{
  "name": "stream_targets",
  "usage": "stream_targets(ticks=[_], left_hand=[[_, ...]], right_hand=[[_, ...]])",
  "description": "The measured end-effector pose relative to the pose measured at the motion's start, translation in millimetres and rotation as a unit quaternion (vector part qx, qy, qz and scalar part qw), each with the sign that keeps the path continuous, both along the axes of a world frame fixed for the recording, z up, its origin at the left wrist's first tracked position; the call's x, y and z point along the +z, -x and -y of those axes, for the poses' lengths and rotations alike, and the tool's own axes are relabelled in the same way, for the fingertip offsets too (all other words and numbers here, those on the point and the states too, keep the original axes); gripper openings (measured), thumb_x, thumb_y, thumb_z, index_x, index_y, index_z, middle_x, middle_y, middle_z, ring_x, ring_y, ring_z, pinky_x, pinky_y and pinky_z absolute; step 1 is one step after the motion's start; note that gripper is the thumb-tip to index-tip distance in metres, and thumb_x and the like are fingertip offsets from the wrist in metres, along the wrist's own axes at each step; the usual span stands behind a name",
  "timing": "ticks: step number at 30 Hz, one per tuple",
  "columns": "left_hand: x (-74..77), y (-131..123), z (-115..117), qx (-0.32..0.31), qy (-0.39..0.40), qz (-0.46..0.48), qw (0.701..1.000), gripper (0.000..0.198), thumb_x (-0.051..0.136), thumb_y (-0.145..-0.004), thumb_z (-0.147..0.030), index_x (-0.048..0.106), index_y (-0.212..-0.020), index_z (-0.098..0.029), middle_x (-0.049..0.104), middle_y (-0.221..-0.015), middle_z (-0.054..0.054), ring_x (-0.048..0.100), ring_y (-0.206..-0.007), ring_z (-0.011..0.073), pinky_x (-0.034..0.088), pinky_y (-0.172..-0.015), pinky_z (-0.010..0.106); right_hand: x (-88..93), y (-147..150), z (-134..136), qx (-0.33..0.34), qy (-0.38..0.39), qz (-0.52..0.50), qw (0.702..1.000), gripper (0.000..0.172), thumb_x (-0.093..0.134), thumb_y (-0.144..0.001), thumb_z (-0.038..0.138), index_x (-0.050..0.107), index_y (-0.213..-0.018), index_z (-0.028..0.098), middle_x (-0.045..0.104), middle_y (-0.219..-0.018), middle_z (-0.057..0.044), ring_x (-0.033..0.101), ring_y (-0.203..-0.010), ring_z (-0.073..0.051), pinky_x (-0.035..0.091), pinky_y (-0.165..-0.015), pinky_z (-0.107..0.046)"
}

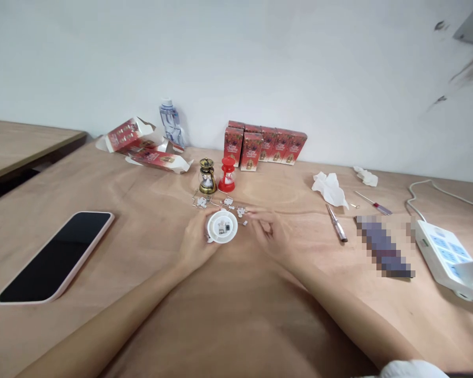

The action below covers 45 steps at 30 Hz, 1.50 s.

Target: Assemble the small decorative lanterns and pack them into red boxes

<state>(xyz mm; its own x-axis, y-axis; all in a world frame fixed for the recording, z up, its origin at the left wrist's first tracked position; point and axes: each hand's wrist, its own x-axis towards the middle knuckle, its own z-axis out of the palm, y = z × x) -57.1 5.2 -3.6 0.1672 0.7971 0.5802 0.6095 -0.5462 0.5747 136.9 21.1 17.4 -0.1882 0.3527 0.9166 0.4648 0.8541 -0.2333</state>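
Work on a round white part (pixel 222 240) appears to be the step in hand: it is held by the left hand (pixel 196 234) with its hollow side turned up, and small pieces (pixel 223 228) are seen inside, too small to be identified. The left grip is clamped on the part, fingers closed about its left side. The right hand (pixel 271 232) is held to the right of the part, near but apart from it, with its fingers bent; whether anything is pinched at its fingertips cannot be told. Pale fittings (pixel 228 201) are spread on the worktop (pixel 236 315) just past the part, between it and a brass-coloured lantern (pixel 207 182) and a red lantern (pixel 227 181). For work inside the hollow, a steady, level left hold seems called for, with the right fingertips brought inward over the rim.
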Motion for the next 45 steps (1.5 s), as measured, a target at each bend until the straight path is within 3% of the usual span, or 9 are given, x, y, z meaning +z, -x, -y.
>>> stream_targets(ticks=[5, 11, 18, 24, 31, 38, 45], left_hand=[[-1.4, -0.6, 0.9, 0.006, 0.005, -0.005, 1.000, 0.043, 0.061, -0.080, -0.031, 0.044, -0.119, -0.025, 0.063, -0.117, 0.006, 0.063, -0.104, 0.0242, 0.052, -0.087, 0.038], [-2.6, -0.3, 0.1, 0.009, 0.006, -0.020, 1.000, 0.041, 0.060, -0.081, -0.029, 0.044, -0.118, -0.023, 0.063, -0.117, 0.007, 0.064, -0.102, 0.0249, 0.052, -0.086, 0.039], [-1.4, -0.4, -0.3, 0.012, 0.027, -0.013, 0.999, 0.040, 0.058, -0.081, -0.027, 0.043, -0.118, -0.024, 0.063, -0.117, 0.007, 0.064, -0.102, 0.0266, 0.053, -0.084, 0.043], [-0.2, -0.9, 0.7, 0.012, 0.026, -0.012, 1.000, 0.041, 0.059, -0.080, -0.027, 0.045, -0.118, -0.022, 0.064, -0.115, 0.007, 0.064, -0.101, 0.0266, 0.054, -0.083, 0.042], [-1.6, -0.8, -0.8, 0.005, 0.004, -0.014, 1.000, 0.042, 0.061, -0.079, -0.031, 0.045, -0.117, -0.021, 0.064, -0.115, 0.008, 0.064, -0.102, 0.0259, 0.053, -0.084, 0.042], [-1.1, -1.0, -0.5, 0.004, 0.015, -0.017, 1.000, 0.040, 0.059, -0.081, -0.028, 0.045, -0.118, -0.021, 0.064, -0.117, 0.008, 0.063, -0.103, 0.0263, 0.052, -0.086, 0.042], [-0.8, -0.6, -1.0, 0.005, 0.013, -0.012, 1.000, 0.042, 0.061, -0.078, -0.032, 0.048, -0.117, -0.022, 0.065, -0.115, 0.008, 0.063, -0.103, 0.0264, 0.053, -0.083, 0.041]], right_hand=[[9.6, 22.9, 17.7, 0.087, -0.024, 0.001, 0.996, 0.017, 0.056, -0.085, 0.006, 0.054, -0.093, 0.020, 0.073, -0.086, -0.005, 0.071, -0.079, -0.012, 0.059, -0.068, -0.024], [11.6, 24.5, 19.8, 0.059, -0.014, 0.105, 0.993, 0.017, 0.051, -0.088, 0.006, 0.059, -0.087, 0.022, 0.074, -0.084, -0.002, 0.068, -0.082, -0.015, 0.059, -0.070, -0.029], [11.1, 18.1, 21.5, 0.054, 0.014, 0.191, 0.980, 0.021, 0.048, -0.089, 0.006, 0.063, -0.094, 0.021, 0.073, -0.092, -0.005, 0.066, -0.089, -0.017, 0.055, -0.075, -0.030], [11.8, 20.8, 21.3, 0.029, -0.012, 0.158, 0.987, 0.021, 0.047, -0.090, 0.006, 0.062, -0.090, 0.020, 0.073, -0.084, -0.004, 0.066, -0.082, -0.016, 0.055, -0.070, -0.028], [18.0, 23.4, 21.9, 0.038, 0.054, 0.117, 0.991, 0.020, 0.045, -0.093, 0.011, 0.061, -0.087, 0.021, 0.068, -0.074, -0.002, 0.059, -0.071, -0.015, 0.052, -0.066, -0.027], [15.0, 23.2, 18.9, 0.059, 0.100, 0.102, 0.988, 0.017, 0.046, -0.092, 0.013, 0.060, -0.090, 0.022, 0.067, -0.076, -0.002, 0.057, -0.074, -0.016, 0.050, -0.070, -0.028], [29.3, 13.8, 18.8, 0.061, 0.139, 0.045, 0.987, 0.007, 0.054, -0.090, 0.020, 0.059, -0.095, 0.021, 0.069, -0.085, -0.003, 0.063, -0.081, -0.015, 0.051, -0.075, -0.029]])
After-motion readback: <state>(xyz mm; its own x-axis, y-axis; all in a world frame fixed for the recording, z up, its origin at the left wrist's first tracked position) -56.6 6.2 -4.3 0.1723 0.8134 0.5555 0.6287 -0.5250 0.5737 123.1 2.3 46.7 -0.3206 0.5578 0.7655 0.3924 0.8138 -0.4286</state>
